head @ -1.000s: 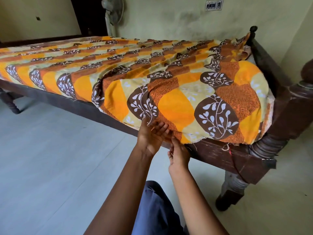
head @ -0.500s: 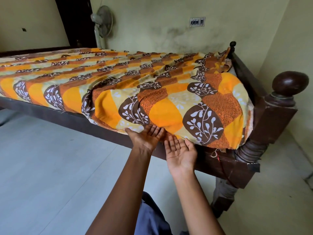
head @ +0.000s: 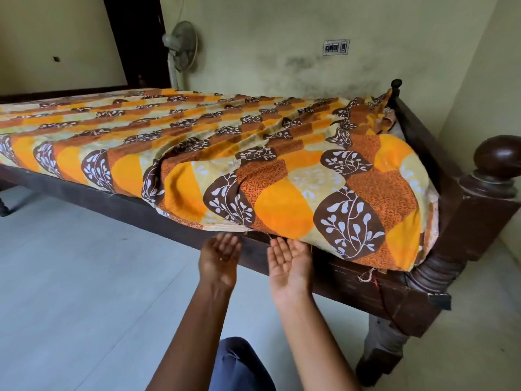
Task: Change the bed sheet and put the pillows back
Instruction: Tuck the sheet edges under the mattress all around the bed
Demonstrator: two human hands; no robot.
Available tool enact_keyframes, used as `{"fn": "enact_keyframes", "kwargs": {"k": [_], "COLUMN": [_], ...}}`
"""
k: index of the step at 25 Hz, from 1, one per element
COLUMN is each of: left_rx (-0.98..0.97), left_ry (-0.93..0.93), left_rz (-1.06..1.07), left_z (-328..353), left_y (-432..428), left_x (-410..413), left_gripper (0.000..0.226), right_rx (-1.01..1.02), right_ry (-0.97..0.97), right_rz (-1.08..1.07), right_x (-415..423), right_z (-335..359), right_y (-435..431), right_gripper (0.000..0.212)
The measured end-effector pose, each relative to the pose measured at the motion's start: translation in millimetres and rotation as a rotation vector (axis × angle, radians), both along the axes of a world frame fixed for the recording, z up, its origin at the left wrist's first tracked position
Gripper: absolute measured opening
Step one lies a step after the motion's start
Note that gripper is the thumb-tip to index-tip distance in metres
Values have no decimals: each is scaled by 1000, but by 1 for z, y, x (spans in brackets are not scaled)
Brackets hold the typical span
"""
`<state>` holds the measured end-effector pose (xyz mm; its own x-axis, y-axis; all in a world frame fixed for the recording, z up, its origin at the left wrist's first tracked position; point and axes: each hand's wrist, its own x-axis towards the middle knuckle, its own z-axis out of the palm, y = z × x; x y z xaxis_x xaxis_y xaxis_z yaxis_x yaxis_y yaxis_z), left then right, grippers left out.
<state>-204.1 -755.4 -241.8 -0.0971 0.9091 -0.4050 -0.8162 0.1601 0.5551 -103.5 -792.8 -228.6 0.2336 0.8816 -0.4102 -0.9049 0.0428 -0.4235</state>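
Wooden bed (head: 366,287), orange leaf-print sheet (head: 282,204); L hand (head: 218,258) & R hand (head: 290,261) palm-up, fingers uncurled, empty, at hem.

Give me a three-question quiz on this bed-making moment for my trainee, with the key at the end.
1. Fill in: just below the bed sheet's near edge, the left hand and the right hand are both turned palm ___.
2. True or false: the left hand grips a fold of the bed sheet.
3. Which stands by the wall behind the bed? A: fan. B: lamp. C: chair.

Key:
1. up
2. false, its fingers are relaxed and hold nothing
3. A
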Motion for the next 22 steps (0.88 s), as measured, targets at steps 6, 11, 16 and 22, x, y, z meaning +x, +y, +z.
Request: {"fn": "enact_keyframes", "kwargs": {"k": [6,11,16,22], "left_rx": [144,197,170,28], "left_ry": [-224,-254,-280,-5], "left_rz": [139,21,-18,205], "left_z": [2,12,21,10], "left_y": [16,42,71,51], "left_x": [-44,-38,-25,-56], "left_gripper": [62,96,94,37], "right_rx": [115,172,173,161], "right_ry": [29,51,54,74], "right_rz": [56,117,136,117], "right_x": [-36,-29,-23,-31], "right_z": [1,8,9,-1], "right_y": [16,28,39,38], "right_gripper": [29,19,21,22]}}
